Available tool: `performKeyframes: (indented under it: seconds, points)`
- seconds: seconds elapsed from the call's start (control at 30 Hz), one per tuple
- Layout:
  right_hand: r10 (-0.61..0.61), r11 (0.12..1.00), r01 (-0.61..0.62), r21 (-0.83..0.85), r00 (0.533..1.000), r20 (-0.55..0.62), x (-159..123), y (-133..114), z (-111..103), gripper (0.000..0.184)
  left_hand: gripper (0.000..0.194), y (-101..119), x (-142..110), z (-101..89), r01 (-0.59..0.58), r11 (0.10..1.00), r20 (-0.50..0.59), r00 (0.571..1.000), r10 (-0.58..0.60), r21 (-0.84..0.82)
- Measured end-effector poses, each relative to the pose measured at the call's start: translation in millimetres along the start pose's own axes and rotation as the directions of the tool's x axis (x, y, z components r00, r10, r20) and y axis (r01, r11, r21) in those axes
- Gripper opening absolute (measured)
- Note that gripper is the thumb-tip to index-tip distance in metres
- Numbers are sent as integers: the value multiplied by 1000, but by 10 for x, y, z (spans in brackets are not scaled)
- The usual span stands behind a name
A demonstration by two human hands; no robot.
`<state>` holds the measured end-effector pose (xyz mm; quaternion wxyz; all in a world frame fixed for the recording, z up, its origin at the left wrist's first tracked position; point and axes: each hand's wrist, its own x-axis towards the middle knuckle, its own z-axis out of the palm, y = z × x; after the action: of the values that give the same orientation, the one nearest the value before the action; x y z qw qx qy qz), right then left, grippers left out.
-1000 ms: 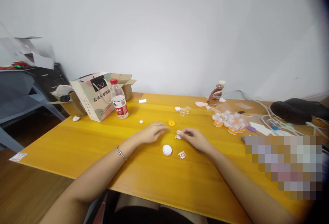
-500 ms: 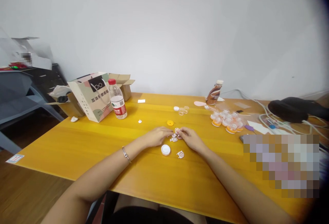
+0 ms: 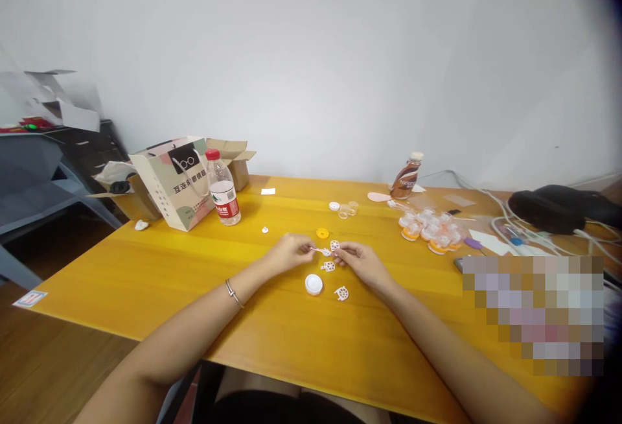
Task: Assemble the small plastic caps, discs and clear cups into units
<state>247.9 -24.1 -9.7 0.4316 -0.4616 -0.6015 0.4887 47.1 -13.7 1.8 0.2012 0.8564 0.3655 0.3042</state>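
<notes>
My left hand (image 3: pixel 292 252) pinches the thin end of a small white plastic part (image 3: pixel 324 252). Across from it, my right hand (image 3: pixel 360 262) is closed on a white spoked wheel-like plastic piece (image 3: pixel 334 246). The two pieces meet or overlap between my fingertips; whether they are joined I cannot tell. Just below lies another white spoked piece (image 3: pixel 329 267), and nearer me a third spoked piece (image 3: pixel 342 293) rests on the table. A round white cap-like part (image 3: pixel 313 284) with an orange lower edge sits left of it. A yellow disc (image 3: pixel 322 233) lies beyond my hands.
On the yellow table (image 3: pixel 272 333) stand a paper bag (image 3: pixel 182 184) and a water bottle (image 3: pixel 224 194) at left, a brown drink bottle (image 3: pixel 407 176) at the back right. Clear-topped orange pieces (image 3: pixel 432 229), cables and a dark pouch (image 3: pixel 544 207) lie right. Clear rings (image 3: pixel 348 210) lie behind.
My left hand has drawn back slightly to the left and lifted, now showing the small white part in its pinch. My right hand has hardly moved.
</notes>
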Motion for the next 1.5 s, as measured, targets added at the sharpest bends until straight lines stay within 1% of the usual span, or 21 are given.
performKeyframes:
  seconds: [0.07, 0.13, 0.2, 0.27, 0.37, 0.47, 0.57, 0.73, 0.83, 0.97, 1.17, 1.23, 1.43, 1.5]
  points:
    - [13, 999, -13, 36, 1000, 10, -17, -19, 15, 21, 16, 55, -2, -15, 24, 996, -61, 998, -29, -90]
    - [21, 997, -24, 74, 999, 34, -31, -36, 32, 21, 18, 122, -6, -25, 21, 987, -84, 996, -35, -162]
    - [32, 994, -39, 101, 997, 65, -46, -53, 50, 22, 21, 191, -15, -29, 2, 976, -73, 997, -18, -220]
    - [45, 992, -56, 115, 994, 98, -65, -76, 68, 23, 22, 246, -27, -26, -17, 969, -39, 999, 8, -248]
    - [47, 990, -67, 125, 987, 157, -98, -120, 94, 23, 18, 287, -40, -17, -62, 977, -13, 998, 61, -203]
    - [36, 989, -63, 133, 980, 195, -124, -150, 110, 20, 20, 279, -39, -13, -133, 984, -49, 991, 128, -116]
    - [34, 988, -63, 141, 979, 199, -133, -154, 113, 18, 22, 243, -34, -19, -170, 983, -69, 984, 166, -65]
    - [20, 984, -57, 169, 976, 215, -133, -145, 107, 17, 23, 175, -27, -17, -192, 981, -84, 978, 190, -14]
    - [10, 985, -46, 165, 977, 214, -136, -150, 108, 17, 24, 155, -22, -3, -209, 978, -90, 974, 206, -17]
    - [-5, 993, -21, 114, 975, 220, -139, -149, 103, 19, 26, 149, -22, 5, -220, 975, -77, 973, 217, -34]
    - [-25, 999, 11, 53, 965, 261, -132, -133, 82, 22, 29, 171, -37, -47, -211, 977, 54, 976, 211, -5]
    - [-28, 999, 20, 34, 964, 265, -133, -132, 76, 24, 30, 184, -35, -70, -217, 976, 74, 974, 216, 1]
    - [-88, 996, 91, 1, 964, 251, -141, -157, 82, 23, 26, 220, -15, -78, -207, 976, 38, 977, 209, -62]
    - [-92, 996, 91, 12, 967, 236, -142, -167, 89, 23, 26, 227, -15, -76, -199, 977, 19, 979, 201, -80]
